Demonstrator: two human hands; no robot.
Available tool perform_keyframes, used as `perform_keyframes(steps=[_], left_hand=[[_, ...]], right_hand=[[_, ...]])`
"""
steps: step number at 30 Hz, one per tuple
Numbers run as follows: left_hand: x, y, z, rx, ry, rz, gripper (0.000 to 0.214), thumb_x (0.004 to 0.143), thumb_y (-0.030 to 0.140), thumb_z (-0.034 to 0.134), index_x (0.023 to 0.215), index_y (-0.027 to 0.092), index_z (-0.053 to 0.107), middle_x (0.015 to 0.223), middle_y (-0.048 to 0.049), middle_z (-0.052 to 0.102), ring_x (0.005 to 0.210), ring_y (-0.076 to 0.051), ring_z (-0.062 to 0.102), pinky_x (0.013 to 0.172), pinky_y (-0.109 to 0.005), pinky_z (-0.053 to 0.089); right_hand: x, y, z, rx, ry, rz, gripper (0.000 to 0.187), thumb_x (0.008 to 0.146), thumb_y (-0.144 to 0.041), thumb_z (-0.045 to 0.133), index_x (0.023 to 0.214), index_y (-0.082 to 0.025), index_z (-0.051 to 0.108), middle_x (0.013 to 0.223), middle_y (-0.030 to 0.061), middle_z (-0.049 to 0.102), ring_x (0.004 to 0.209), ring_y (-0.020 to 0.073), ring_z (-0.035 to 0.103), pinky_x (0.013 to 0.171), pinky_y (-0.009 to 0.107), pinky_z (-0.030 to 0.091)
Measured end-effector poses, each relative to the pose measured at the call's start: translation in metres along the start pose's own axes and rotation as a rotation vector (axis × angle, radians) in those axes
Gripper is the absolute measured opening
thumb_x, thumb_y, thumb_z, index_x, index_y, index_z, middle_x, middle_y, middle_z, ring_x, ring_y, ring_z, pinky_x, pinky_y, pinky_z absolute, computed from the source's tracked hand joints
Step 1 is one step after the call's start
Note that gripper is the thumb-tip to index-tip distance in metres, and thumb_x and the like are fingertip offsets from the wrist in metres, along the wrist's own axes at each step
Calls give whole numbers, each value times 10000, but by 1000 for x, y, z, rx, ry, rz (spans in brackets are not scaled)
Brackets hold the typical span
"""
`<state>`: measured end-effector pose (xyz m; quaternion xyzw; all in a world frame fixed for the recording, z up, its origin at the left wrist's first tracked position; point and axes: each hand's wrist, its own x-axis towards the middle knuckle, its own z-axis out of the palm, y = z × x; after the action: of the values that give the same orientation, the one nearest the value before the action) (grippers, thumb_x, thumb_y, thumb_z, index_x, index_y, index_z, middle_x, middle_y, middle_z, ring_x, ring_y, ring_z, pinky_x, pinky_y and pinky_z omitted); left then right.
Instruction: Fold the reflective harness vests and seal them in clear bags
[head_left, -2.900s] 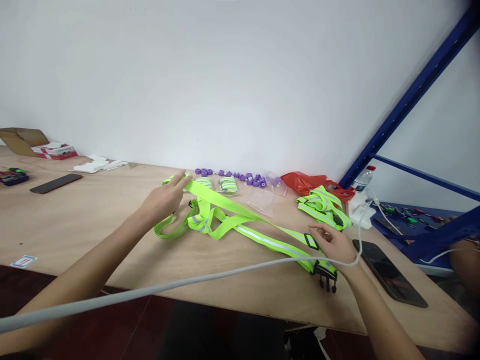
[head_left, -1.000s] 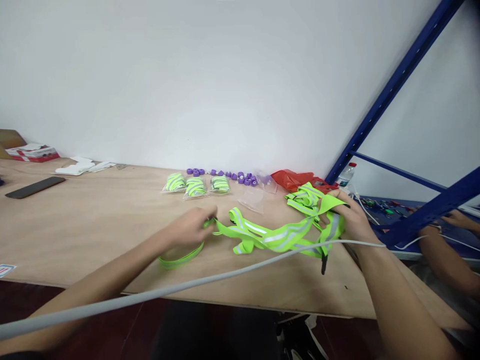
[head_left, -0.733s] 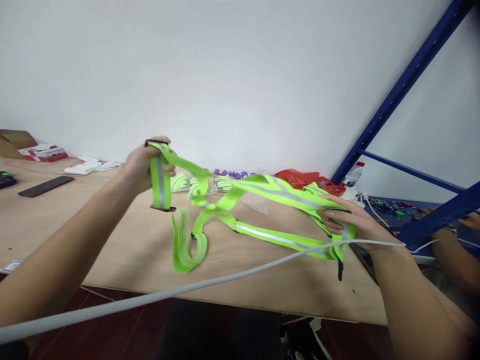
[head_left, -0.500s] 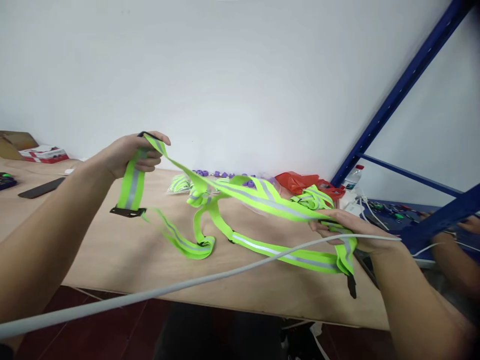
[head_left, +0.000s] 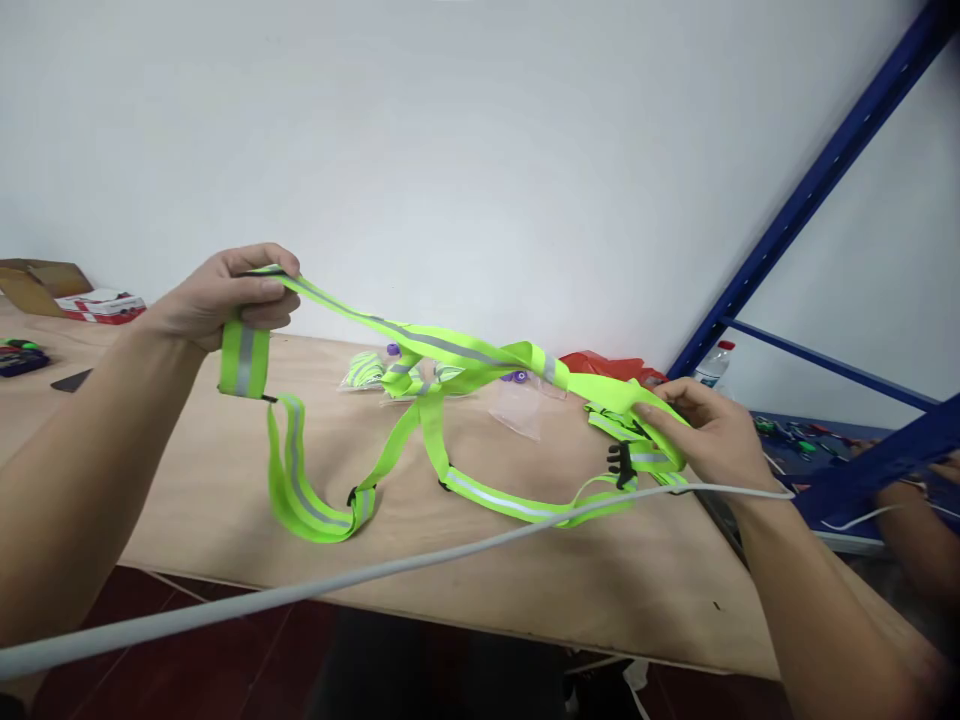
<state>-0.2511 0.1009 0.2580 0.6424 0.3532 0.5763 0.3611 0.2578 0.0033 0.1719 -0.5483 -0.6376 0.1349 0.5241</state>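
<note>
A neon-green reflective vest made of straps (head_left: 465,348), with silver stripes, stretches between my hands above the table. My left hand (head_left: 244,285) is closed on one strap near its black slider; a short loop hangs below it. My right hand (head_left: 705,430) pinches the other end between thumb and fingers. A black buckle (head_left: 621,465) dangles just left of the right hand. The lower straps sag in loops toward the tabletop, with small black adjusters on them. A white cable (head_left: 420,555) crosses in front of the straps and the right wrist.
Behind the straps lie a bagged green strap bundle (head_left: 365,370), a clear plastic bag (head_left: 517,408) and a red bag (head_left: 607,366). A bottle (head_left: 714,365) stands by the blue metal frame (head_left: 817,185). Boxes (head_left: 101,305) sit far left. Another person's arm (head_left: 911,525) shows at right.
My right hand has turned and shifted slightly up, now pinching a twisted part of the strap. The buckle near it has swung left and up. The left hand has moved slightly left with its strap.
</note>
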Motion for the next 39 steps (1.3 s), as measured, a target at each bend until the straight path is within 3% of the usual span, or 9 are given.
perform_keyframes(steps=[3,9,14,17,19,22,31,36,39], left_hand=[[-2,6,16,-37,-57,39,227,607,154,764,785,230,645,489,59,404,412,-81,323,426,-213,211],[1,13,37,-36,158,167,248,635,96,755,801,205,608,589,15,540,518,-134,483,466,-264,264],[10,15,42,-49,319,137,239,688,181,811,800,205,601,737,4,631,599,-123,530,490,-265,321],[11,15,42,-34,372,88,246,726,246,822,799,208,590,837,1,689,646,-119,548,531,-263,385],[10,15,42,-27,380,69,255,752,264,824,806,206,582,865,1,704,668,-119,555,563,-265,416],[9,14,41,-31,376,57,249,788,277,812,832,207,578,866,12,708,684,-120,555,574,-257,423],[8,12,42,2,367,47,239,804,287,802,846,201,583,879,3,703,652,-103,556,538,-229,421],[6,11,45,-20,324,54,237,787,272,817,850,199,601,838,2,695,625,-100,571,505,-215,423],[8,11,48,-4,330,101,304,720,308,854,826,194,593,796,-10,686,573,-91,561,458,-200,392]], right_hand=[[-1,-5,3,15,-2,-16,369,719,-577,809,725,-251,637,712,13,609,620,185,552,533,303,438],[2,-4,-3,25,-221,69,465,713,-664,766,800,-227,634,666,-18,551,554,142,505,504,269,418],[-8,-7,-1,-138,-337,-90,576,601,-534,890,1012,-241,612,991,44,658,925,259,649,752,333,528],[-16,-11,4,-227,-375,-114,376,771,-538,781,975,-256,640,962,43,691,886,258,661,755,361,532],[-16,-12,5,-190,-347,-151,343,836,-598,702,862,-256,694,894,52,706,836,256,663,735,373,534],[-11,-7,5,-91,-259,-178,401,803,-671,711,776,-275,768,916,71,732,887,278,676,775,393,549],[-8,2,19,30,-150,-42,377,738,-632,798,891,-288,824,815,49,780,766,271,721,734,417,593],[-2,7,26,-302,-88,-348,311,866,-567,685,859,-293,834,916,79,770,888,291,705,796,445,559],[2,14,29,-409,-104,-345,313,901,-533,638,904,-294,840,884,72,777,831,277,714,752,426,555]])
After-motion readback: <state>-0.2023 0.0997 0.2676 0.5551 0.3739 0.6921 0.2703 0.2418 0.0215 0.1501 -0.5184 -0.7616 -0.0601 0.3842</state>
